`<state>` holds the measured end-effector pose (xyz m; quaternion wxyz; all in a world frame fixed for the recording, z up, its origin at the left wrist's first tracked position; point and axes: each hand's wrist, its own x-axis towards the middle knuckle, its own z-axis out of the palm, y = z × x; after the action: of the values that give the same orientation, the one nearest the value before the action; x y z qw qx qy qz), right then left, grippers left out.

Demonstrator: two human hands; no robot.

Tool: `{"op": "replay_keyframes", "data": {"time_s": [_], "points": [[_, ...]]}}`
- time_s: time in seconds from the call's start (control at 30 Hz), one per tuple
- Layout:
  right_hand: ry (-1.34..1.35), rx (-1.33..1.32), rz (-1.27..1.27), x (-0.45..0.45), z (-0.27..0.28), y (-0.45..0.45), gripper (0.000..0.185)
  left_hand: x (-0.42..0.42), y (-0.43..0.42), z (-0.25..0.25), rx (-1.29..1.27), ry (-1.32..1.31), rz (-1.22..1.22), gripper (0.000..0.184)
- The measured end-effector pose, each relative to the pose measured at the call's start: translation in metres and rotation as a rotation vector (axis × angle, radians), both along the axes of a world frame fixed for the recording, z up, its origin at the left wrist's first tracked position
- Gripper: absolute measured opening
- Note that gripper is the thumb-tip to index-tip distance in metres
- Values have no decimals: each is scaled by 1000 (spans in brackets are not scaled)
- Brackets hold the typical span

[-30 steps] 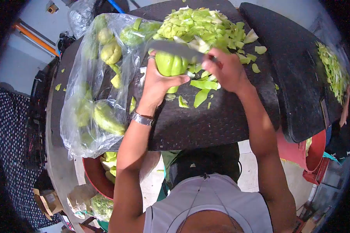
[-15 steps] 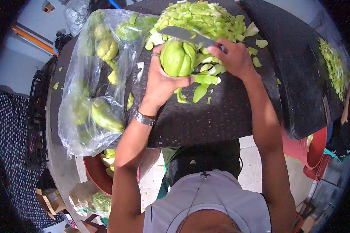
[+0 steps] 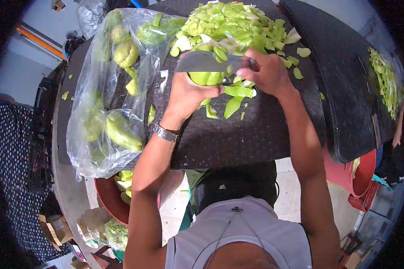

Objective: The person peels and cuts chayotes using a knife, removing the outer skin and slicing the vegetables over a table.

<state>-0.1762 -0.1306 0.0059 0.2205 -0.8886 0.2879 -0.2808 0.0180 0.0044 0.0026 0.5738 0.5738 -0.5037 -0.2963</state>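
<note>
L hand [image 3: 184, 92] nr bag [image 3: 114, 98] w/ chayotes [image 3: 123, 131]

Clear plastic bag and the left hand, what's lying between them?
In the head view, a white scrap and, lower down, a green piece lie on the dark table between the plastic bag and the left hand.

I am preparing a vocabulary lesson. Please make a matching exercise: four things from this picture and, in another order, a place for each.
1. knife
2. green vegetable at the blade
3. clear plastic bag
4. metal wristband

A. around the left wrist
B. on the table, left side
C. in the right hand
D. in the left hand

Pairs: 1C, 2D, 3B, 4A
</note>
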Motion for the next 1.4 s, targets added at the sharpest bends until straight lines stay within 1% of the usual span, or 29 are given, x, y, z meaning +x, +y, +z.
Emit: {"op": "replay_keyframes", "data": {"time_s": [0.07,0.17,0.2,0.3,0.33,0.37,0.43,0.47,0.53,0.57,0.63,0.67,0.77,0.83,0.87,0.93,0.97,1.03,1.07,1.17,1.27,1.37,1.4], "points": [[-21,45,7,-5,0,-9,55,-1,-4,-1,-4,128,-37,69],[-4,31,16,0,10,1,53,-1,1,13,44,155,-34,62],[4,58,18,2,12,5,53,2,1,11,45,95,-27,60],[-52,-80,69,6,4,1,55,0,1,-5,-127,-139,42,59],[4,64,37,-2,11,-4,60,2,3,12,146,-50,-91,69],[42,78,-32,-9,7,-13,62,2,6,5,69,-107,40,84],[118,79,-166,-16,10,-29,65,-4,5,19,-101,-55,-48,93],[43,69,-135,-17,6,-28,49,-3,5,17,-88,-66,-53,93],[-54,125,-147,-8,11,-18,51,-2,-1,9,-83,-79,-39,92],[-103,160,-149,-3,11,-11,52,-2,-2,6,-58,11,-52,91],[-70,211,-157,4,18,-1,54,0,-4,2,-6,184,-80,91],[-53,239,-163,5,20,3,55,1,-3,1,-5,223,-89,90],[74,320,-306,7,19,1,61,2,-6,2,7,348,-123,85],[67,325,-350,3,14,-4,64,2,-4,3,58,434,-149,81],[64,329,-373,1,11,-6,65,4,-4,1,65,460,-163,75],[-3,394,-274,2,1,-14,74,6,-6,-3,81,516,-192,65],[-37,426,-224,1,-3,-17,79,7,-7,-4,81,681,-227,62],[-59,563,-199,6,9,-3,78,8,-8,0,80,1007,-297,60],[-73,632,-185,7,13,3,77,7,-9,0,79,1023,-272,61],[-105,611,-135,12,9,6,68,17,-7,-3,30,1087,-344,59],[-146,328,-9,14,14,28,46,11,-4,0,-85,1075,-139,56],[-111,49,161,15,13,50,43,17,-3,-2,-88,1189,-63,55],[-82,-38,218,15,13,55,54,10,0,12,-83,1132,-18,55]]}}
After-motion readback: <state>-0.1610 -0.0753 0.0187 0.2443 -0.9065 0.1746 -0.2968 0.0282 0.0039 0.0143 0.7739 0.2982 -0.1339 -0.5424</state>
